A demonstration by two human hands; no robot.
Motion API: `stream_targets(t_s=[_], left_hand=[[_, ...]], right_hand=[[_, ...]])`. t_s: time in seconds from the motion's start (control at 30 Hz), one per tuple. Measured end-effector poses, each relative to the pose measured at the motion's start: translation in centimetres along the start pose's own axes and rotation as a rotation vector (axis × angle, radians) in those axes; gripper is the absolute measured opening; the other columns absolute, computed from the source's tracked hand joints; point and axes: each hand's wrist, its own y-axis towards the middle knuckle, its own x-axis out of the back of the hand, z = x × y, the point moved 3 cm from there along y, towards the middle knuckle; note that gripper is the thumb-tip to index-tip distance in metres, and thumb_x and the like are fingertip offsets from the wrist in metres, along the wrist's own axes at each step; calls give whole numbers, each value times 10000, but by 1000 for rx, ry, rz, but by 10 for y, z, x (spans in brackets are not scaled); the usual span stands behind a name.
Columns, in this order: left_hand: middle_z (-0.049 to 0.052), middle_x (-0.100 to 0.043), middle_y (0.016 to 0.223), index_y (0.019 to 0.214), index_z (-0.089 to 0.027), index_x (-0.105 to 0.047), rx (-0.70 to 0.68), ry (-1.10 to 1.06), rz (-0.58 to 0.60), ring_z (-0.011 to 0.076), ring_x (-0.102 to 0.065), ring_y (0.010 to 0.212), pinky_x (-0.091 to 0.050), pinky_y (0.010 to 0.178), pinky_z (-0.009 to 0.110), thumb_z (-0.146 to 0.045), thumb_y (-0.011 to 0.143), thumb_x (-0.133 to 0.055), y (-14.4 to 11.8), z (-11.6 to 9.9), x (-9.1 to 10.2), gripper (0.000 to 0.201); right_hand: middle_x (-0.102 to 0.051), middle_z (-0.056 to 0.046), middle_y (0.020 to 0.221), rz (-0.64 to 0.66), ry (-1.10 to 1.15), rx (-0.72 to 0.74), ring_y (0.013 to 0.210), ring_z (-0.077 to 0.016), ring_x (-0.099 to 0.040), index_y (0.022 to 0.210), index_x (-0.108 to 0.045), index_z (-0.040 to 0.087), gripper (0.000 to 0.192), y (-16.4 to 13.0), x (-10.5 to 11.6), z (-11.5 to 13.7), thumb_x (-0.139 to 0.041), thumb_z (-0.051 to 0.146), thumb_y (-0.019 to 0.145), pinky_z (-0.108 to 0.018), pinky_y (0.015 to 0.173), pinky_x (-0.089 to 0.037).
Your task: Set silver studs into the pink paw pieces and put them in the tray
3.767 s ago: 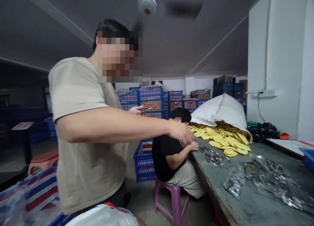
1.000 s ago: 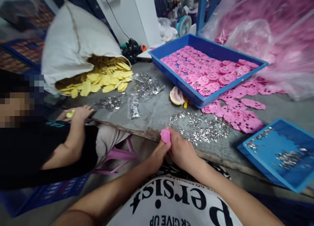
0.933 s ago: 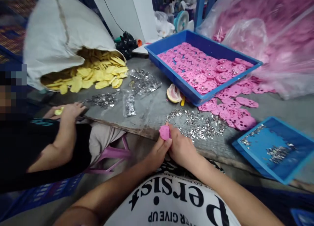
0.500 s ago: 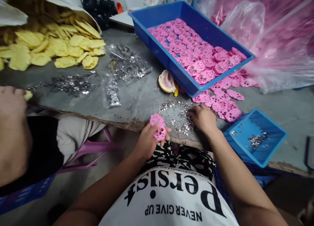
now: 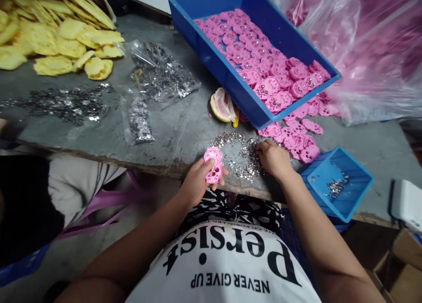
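Note:
My left hand (image 5: pixel 197 180) grips a pink plastic piece (image 5: pixel 216 154) with small holes at its lower end, the thumb pressed on its face, just off the table's front edge. My right hand (image 5: pixel 273 159) is at the right side of a scatter of small shiny metal bits (image 5: pixel 248 149). Its fingertips are pinched together at the bits, and whatever they hold is too small to make out. Behind that hand lies a loose heap of similar pink pieces (image 5: pixel 296 141).
A large blue tray (image 5: pixel 211 59) holds many pink pieces. Beside it sit a cut citrus fruit (image 5: pixel 222 106) and bags of metal bits (image 5: pixel 165 72). Yellow pieces (image 5: pixel 75 39) lie at left. A small blue bin (image 5: pixel 358 180) stands at right. A seated person's leg (image 5: pixel 77 186) shows at left.
The view has shifted, and the other person's hand at the left has mostly left the picture. The pink piece in my left hand is turned more upright. My right hand stays at the metal bits.

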Motion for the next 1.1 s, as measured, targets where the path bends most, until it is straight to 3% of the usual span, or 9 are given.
stream_targets(t_s=[0.13,0.23,0.37,0.47,0.57,0.67,0.83,1.0,1.1], left_hand=[[65,-735,794,1003,-148,-575,-5,80,68,132,-635,532,-388,394,199,-409,880,-670,10,-12,-7,305],[72,-737,806,989,-147,-576,-3,112,144,126,-631,530,-388,398,199,-417,883,-671,11,-17,-16,305],[66,-733,793,998,-155,-567,22,36,122,131,-636,526,-386,414,207,-399,879,-668,12,-9,-26,290],[54,-725,785,999,-166,-560,24,-51,59,140,-645,537,-388,426,214,-402,867,-682,14,2,-31,297],[51,-722,808,980,-170,-558,10,-51,32,133,-640,546,-393,433,220,-421,856,-700,16,10,-35,314],[38,-716,836,975,-167,-561,-62,21,0,111,-625,560,-393,441,214,-336,816,-725,17,11,-37,283],[12,-706,856,996,-180,-571,-152,82,-53,95,-614,570,-396,447,211,-180,742,-712,16,6,-43,291],[2,-706,838,990,-190,-588,-232,172,-124,103,-631,586,-435,455,204,-179,742,-727,18,6,-42,284],[2,-722,832,1012,-200,-596,-250,228,-145,123,-649,601,-464,477,217,-177,736,-750,20,9,-41,317]], right_hand=[[-725,-133,1143,9,-3,48,929,-267,-702,1059,-687,188,193,7,5,1,-510,232,996,-324,666,-432],[-736,-143,1079,-63,134,35,892,-260,-689,1012,-667,174,133,7,7,-3,-556,225,959,-326,702,-448],[-733,-62,873,-189,515,-7,757,-203,-645,888,-655,204,78,3,1,-12,-603,171,841,-316,724,-454],[-695,-14,789,-244,899,-76,669,-165,-585,863,-659,211,116,-2,-8,-14,-688,259,762,-303,665,-443],[-648,19,709,-213,1288,-135,592,-129,-519,838,-690,209,259,-11,-16,-6,-811,366,672,-271,579,-394],[-635,29,652,-172,1527,-150,539,-99,-457,771,-735,210,277,-23,-14,11,-897,360,603,-255,535,-345],[-679,18,664,-135,1653,-101,525,-95,-446,800,-809,236,209,-42,-5,35,-910,333,646,-259,513,-341],[-765,-23,921,-112,1608,1,706,-142,-612,908,-839,269,145,-49,-4,40,-829,328,775,-285,613,-458],[-765,-21,929,-74,1560,20,759,-151,-644,989,-818,263,186,-52,-4,40,-796,325,815,-297,681,-495]])
